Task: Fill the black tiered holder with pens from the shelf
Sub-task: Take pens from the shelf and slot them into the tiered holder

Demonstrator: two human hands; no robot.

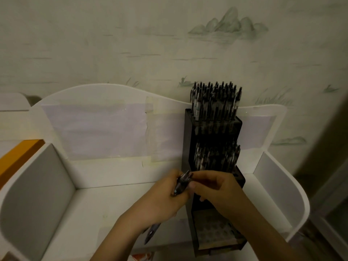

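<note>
White shelf (116,202) bears black tiered holder (192,140) and pen (151,233).

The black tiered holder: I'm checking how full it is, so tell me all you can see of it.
The black tiered holder stands upright on the white shelf, against its back panel. Its top and middle tiers are packed with upright pens; the lowest tier shows empty holes. The right hand reaches over its middle.

Both hands (190,193) together — fingers curled, pinching.

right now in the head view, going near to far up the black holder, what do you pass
empty front tier → hands: left hand gripping a bunch of pens, right hand pinching at them → middle tier pens → top tier pens → wall
</note>
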